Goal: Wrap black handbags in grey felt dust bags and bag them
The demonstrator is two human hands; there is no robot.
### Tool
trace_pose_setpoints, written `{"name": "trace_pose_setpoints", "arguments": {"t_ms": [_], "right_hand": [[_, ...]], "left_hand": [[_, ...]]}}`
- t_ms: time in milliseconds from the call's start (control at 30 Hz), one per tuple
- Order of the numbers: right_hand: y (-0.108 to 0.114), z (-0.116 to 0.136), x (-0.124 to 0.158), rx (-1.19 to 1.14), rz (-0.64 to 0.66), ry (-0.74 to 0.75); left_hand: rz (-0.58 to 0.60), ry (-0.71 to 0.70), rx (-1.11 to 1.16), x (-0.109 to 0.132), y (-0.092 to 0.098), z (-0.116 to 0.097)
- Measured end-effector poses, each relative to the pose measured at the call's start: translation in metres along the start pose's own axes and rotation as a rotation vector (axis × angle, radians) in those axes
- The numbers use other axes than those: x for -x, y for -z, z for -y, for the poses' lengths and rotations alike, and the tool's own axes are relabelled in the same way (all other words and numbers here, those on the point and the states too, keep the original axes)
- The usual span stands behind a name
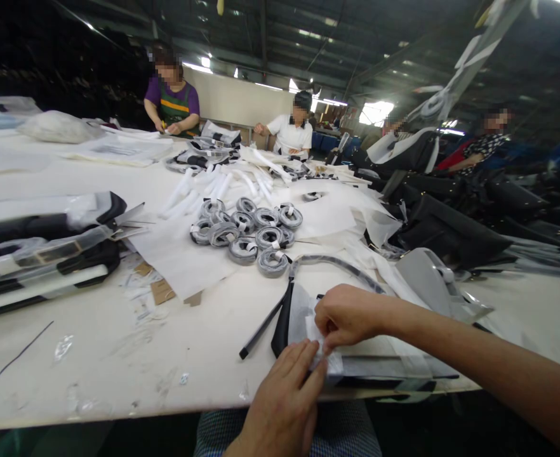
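A black handbag point(282, 324) lies in front of me at the table's near edge, its face covered with pale wrapping paper point(301, 310). Its wrapped handle point(340, 261) arches away from me, and a dark strap point(262, 327) sticks out on the left. My left hand point(282, 397) rests on the bag's near left part with fingers stretched out. Just above it, my right hand point(349, 316) is closed, fingertips pinched down at the white paper beside the left fingertips. Exactly what lies between those fingertips is partly hidden.
Several coiled, wrapped straps point(256, 231) are piled beyond the bag. Wrapped black bags point(46, 247) lie at left, near brown card pieces point(162, 292). Black bags point(456, 231) are heaped at right. Across the table are a co-worker in a green apron point(175, 105) and another in white point(290, 133).
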State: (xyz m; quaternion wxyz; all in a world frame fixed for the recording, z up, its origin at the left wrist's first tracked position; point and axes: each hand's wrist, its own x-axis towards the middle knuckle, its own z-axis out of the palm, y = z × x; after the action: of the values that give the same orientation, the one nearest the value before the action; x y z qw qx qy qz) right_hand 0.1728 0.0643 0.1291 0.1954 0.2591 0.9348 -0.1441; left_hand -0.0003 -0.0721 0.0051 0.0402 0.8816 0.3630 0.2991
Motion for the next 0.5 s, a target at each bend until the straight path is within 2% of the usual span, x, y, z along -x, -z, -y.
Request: {"name": "trace_pose_setpoints", "arguments": {"t_ms": [167,333,500], "right_hand": [[0.006,0.003,-0.008,0.124,0.053,-0.047],[0.011,0.005,-0.017,0.182,0.115,-0.071],[0.018,0.005,-0.032,0.238,0.193,-0.107]], "left_hand": [[-0.060,-0.051,0.020,0.003,-0.005,0.003],[-0.047,-0.159,-0.039,0.001,0.002,0.010],[-0.096,-0.155,-0.011,0.000,0.003,0.013]]}}
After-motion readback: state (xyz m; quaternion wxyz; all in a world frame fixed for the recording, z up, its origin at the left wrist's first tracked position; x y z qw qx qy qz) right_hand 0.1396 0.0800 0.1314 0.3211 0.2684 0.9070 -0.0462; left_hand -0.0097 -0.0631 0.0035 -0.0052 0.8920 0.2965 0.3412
